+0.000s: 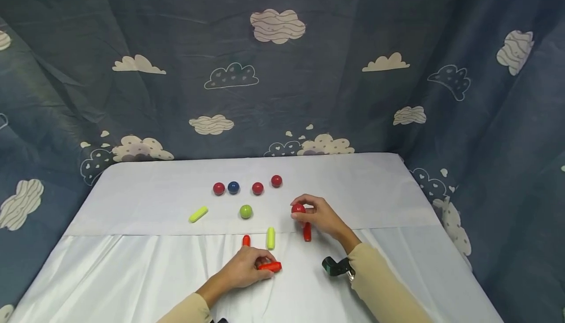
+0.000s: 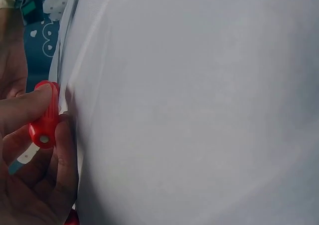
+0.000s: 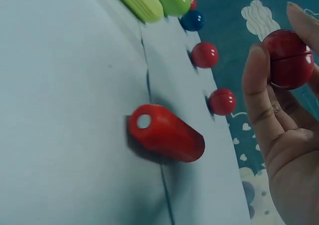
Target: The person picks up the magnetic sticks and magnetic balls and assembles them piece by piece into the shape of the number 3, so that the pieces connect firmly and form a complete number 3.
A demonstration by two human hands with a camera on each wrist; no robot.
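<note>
My left hand (image 1: 243, 268) pinches a red magnetic stick (image 1: 270, 267) between thumb and fingers, close over the white cloth. In the left wrist view, the held red stick (image 2: 46, 117) shows a round metal dot at its end. Another red stick (image 1: 246, 240) lies just behind that hand, partly hidden by it. My right hand (image 1: 320, 215) grips a red ball (image 1: 298, 209) by thumb and fingertips. A seam runs round this red ball (image 3: 290, 59) in the right wrist view. Below the right hand lies a further red stick (image 1: 307, 232), metal dot at its end.
Farther back sit several red balls (image 1: 258, 188), a blue ball (image 1: 233, 187) and a green ball (image 1: 245, 211). Two yellow-green sticks lie on the cloth, one at left (image 1: 198, 214) and one near the middle (image 1: 271, 238). A cloud-patterned curtain (image 1: 282, 97) hangs behind the table.
</note>
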